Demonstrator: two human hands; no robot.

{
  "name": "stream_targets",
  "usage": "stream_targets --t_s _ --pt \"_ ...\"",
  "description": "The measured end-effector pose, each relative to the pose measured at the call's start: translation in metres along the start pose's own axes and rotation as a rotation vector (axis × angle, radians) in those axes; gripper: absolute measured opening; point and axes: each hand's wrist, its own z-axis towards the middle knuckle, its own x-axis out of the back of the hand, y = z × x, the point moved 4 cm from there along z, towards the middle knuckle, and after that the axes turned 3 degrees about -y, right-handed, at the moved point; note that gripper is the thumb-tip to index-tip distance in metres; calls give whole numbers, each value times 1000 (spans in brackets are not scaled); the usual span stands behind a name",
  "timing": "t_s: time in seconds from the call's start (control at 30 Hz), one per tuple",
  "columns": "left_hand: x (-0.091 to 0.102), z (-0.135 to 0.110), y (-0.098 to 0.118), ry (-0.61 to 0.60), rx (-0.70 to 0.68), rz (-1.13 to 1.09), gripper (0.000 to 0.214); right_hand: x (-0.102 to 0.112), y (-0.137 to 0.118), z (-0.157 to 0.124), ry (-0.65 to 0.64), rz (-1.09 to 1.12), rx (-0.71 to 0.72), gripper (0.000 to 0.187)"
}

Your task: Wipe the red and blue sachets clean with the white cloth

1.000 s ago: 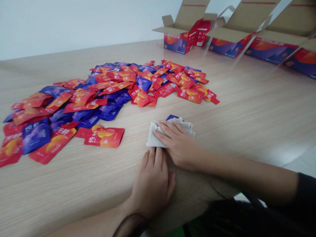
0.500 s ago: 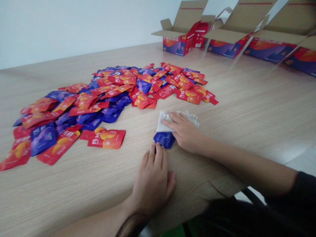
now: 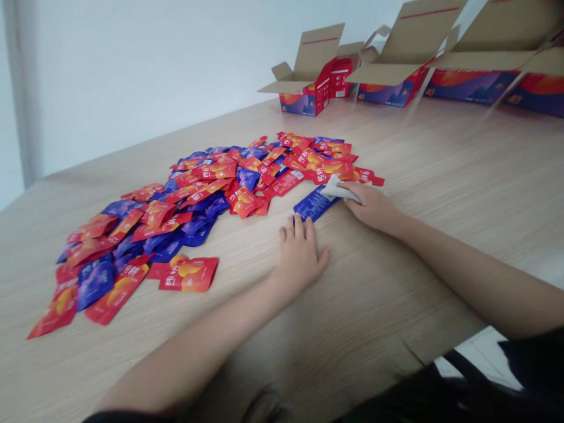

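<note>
A blue pouch (image 3: 314, 202) with fine print lies flat on the table, slanting between my two hands. My left hand (image 3: 302, 249) has its fingers stretched out, with the fingertips touching the pouch's near end. In my right hand (image 3: 368, 202) is a folded white cloth (image 3: 340, 189), which covers the pouch's far end. To the left and behind spreads a heap of red pouches (image 3: 215, 170) and blue pouches (image 3: 96, 281), overlapping one another. One red pouch (image 3: 188, 274) lies at the heap's near side.
Several open cardboard boxes (image 3: 297, 101) stand in a row along the back right of the wooden table (image 3: 247, 335). Their flaps stick up and outward. A pale wall (image 3: 145, 64) rises behind the table.
My right hand has moved the cloth outward toward the pouch's far end, baring more of the pouch. The pouch and both hands now lie farther forward, closer to the heap. The view has shifted.
</note>
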Motion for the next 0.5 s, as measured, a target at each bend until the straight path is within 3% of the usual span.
stream_targets --t_s 0.13,0.27,0.37,0.5 --pt "0 63 -4 38 47 2 68 10 14 5 82 55 -166 43" --pt "-2 96 -8 55 33 7 68 11 8 6 70 50 -136 44" --pt "0 91 -14 67 -4 15 66 5 -2 2 0 46 0 44" --pt "24 38 -44 119 -36 35 64 -2 -5 -2 -67 20 133 48"
